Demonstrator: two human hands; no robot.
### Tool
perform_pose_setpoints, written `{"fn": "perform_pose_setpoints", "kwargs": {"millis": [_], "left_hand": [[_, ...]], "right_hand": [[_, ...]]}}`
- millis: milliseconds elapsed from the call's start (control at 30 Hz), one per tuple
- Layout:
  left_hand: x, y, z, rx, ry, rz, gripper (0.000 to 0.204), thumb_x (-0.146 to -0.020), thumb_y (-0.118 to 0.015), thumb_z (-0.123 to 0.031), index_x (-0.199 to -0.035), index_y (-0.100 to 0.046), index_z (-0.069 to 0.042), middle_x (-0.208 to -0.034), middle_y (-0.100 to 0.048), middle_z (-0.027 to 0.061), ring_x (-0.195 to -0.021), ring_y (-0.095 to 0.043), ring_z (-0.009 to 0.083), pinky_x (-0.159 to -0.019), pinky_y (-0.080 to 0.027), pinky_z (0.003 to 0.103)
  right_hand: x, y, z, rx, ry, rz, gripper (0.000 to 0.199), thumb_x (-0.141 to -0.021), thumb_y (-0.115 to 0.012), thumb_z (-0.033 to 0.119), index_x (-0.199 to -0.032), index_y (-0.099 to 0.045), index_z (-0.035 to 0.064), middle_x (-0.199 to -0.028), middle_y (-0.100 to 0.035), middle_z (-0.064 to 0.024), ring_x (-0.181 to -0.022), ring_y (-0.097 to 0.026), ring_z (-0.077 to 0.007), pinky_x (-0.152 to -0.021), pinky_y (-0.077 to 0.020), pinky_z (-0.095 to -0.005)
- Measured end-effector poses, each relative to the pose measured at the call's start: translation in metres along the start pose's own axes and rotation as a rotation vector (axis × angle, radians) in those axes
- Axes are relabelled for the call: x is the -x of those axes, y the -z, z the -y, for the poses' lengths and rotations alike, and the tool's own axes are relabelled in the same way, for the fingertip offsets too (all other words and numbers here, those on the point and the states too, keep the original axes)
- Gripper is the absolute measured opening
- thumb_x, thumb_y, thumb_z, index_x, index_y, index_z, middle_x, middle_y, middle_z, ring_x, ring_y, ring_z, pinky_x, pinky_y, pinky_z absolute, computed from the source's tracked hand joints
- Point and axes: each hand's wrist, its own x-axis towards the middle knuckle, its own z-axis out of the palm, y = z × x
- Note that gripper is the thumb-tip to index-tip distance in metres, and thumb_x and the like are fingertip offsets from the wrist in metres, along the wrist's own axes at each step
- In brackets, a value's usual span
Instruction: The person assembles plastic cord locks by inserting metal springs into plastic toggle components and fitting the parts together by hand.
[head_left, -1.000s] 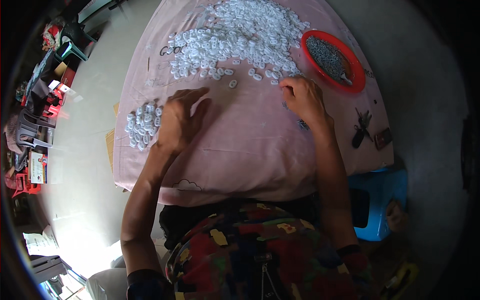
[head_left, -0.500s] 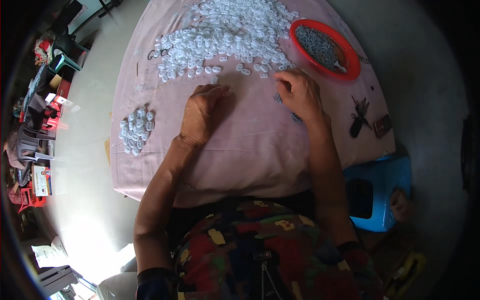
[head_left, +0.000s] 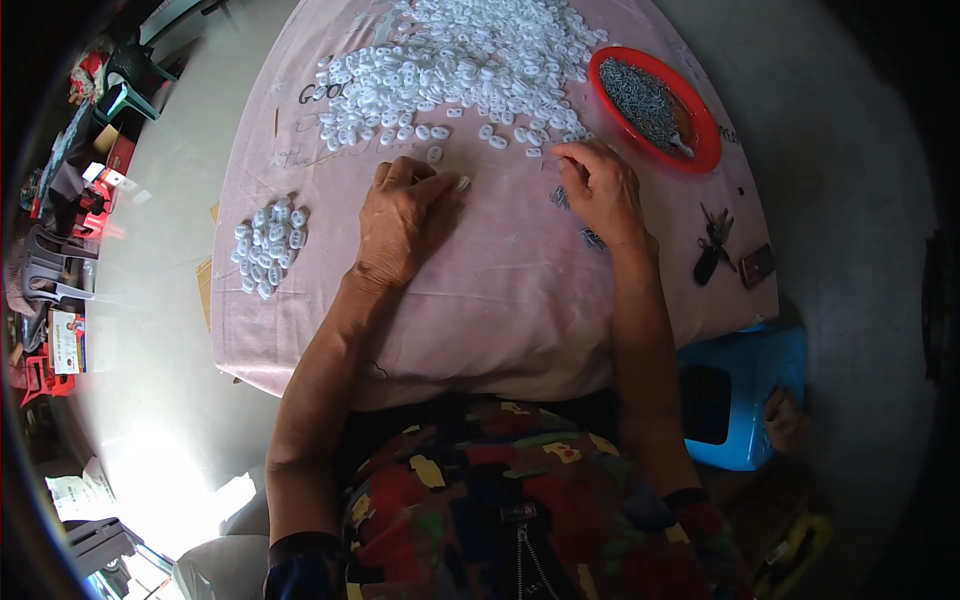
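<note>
My left hand point(head_left: 400, 205) is closed, with a small white oval plastic piece point(head_left: 462, 183) pinched between thumb and fingertips. To its right, my right hand point(head_left: 602, 187) has thumb and forefinger drawn together; whatever they hold is too small to make out. Beneath and beside that hand lie small grey metal pieces point(head_left: 592, 239), partly hidden by it. A wide heap of white oval pieces with holes point(head_left: 460, 70) spreads over the far part of the table. A smaller pile of like pieces point(head_left: 270, 245) sits at the left.
A red dish point(head_left: 708, 150) of thin grey metal pieces point(head_left: 640, 100) stands at the far right. Keys point(head_left: 712, 250) and a small dark red object point(head_left: 757, 267) lie near the right edge of the pink tablecloth point(head_left: 500, 320). A blue stool point(head_left: 750, 400) stands beside the table.
The view has shifted slightly. The white piece in my left hand shows more clearly past the fingertips. My right hand stays close to the same spot, still pinched.
</note>
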Motion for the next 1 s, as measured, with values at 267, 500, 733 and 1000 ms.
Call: {"fn": "perform_pose_setpoints", "kwargs": {"millis": [267,500,733,1000], "left_hand": [[-0.003,-0.002,-0.001,0.074,-0.003,-0.007,0.018,-0.077,-0.071,-0.015,-0.094,-0.072,-0.009,-0.096,-0.063,0.0093,-0.092,-0.058,0.0287,-0.080,-0.048,0.038],[-0.047,-0.020,-0.017,0.258,0.023,0.101,0.020,-0.081,-0.068,-0.017,-0.098,-0.070,-0.006,-0.087,-0.067,0.0162,-0.079,-0.064,0.0338,-0.072,-0.050,0.041],[-0.079,-0.073,-0.033,-0.014,-0.001,0.274,0.019,-0.083,-0.064,-0.026,-0.091,-0.069,-0.010,-0.086,-0.067,0.0174,-0.080,-0.065,0.0372,-0.073,-0.051,0.043],[-0.059,-0.069,-0.020,0.361,0.034,0.165,0.015,-0.084,-0.064,-0.020,-0.089,-0.067,-0.006,-0.079,-0.066,0.0125,-0.069,-0.064,0.0253,-0.065,-0.050,0.037]], "right_hand": [[-0.001,-0.009,0.006,0.076,0.004,0.056,0.013,-0.080,-0.065,0.010,-0.093,-0.066,0.0073,-0.086,-0.064,-0.0101,-0.082,-0.063,-0.0301,-0.073,-0.0490,-0.0386],[0.002,-0.006,-0.004,-0.031,-0.020,-0.027,0.010,-0.086,-0.061,0.009,-0.093,-0.058,0.0033,-0.087,-0.065,-0.0131,-0.080,-0.063,-0.0316,-0.071,-0.0486,-0.0382],[0.001,-0.005,-0.007,-0.051,0.012,-0.147,0.009,-0.087,-0.059,0.007,-0.095,-0.057,0.0029,-0.088,-0.065,-0.0143,-0.078,-0.063,-0.0323,-0.068,-0.0487,-0.0379],[0.001,-0.006,-0.001,-0.136,-0.010,-0.148,0.009,-0.090,-0.059,0.008,-0.095,-0.057,0.0018,-0.083,-0.064,-0.0123,-0.073,-0.063,-0.0259,-0.064,-0.0482,-0.0342]]}}
